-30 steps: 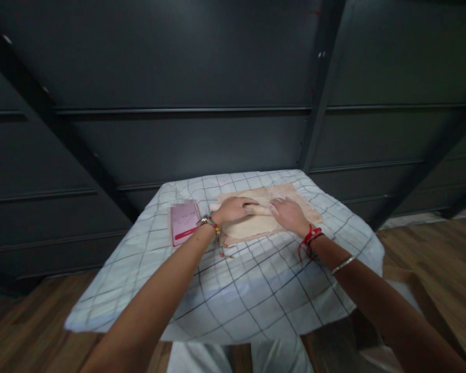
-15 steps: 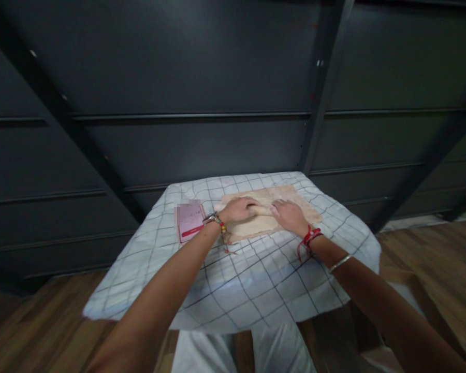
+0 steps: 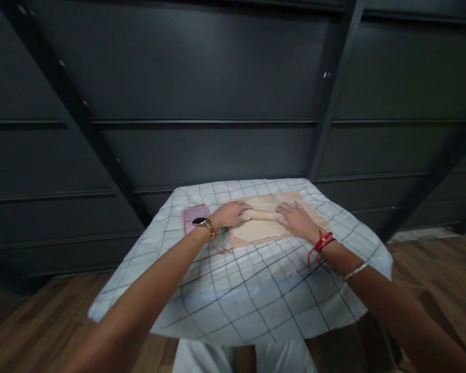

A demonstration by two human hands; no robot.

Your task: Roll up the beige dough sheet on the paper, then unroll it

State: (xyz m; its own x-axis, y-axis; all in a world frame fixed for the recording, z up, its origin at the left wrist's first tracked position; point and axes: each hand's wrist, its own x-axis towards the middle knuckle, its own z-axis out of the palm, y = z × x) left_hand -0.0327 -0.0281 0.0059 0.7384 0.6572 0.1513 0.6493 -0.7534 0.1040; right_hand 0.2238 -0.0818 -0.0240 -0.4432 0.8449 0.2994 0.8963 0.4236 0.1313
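Note:
A pale wooden rolling pin [image 3: 261, 214] lies across a flat sheet of dough [image 3: 256, 231] on a brown board [image 3: 314, 213]. My left hand [image 3: 229, 214] presses on the pin's left end with its fingers laid over it. My right hand [image 3: 297, 219] rests on the right end the same way. Both wrists wear bracelets, with red thread on the right one.
The board sits on a small table under a white checked cloth [image 3: 248, 290]. A pink phone [image 3: 194, 217] lies left of my left hand. Dark panelled walls and slanted beams stand behind the table. Wooden floor surrounds it.
The view has shifted a little. Both hands have pushed the rolling pin slightly farther over the dough, and the hands sit a bit wider apart on it.

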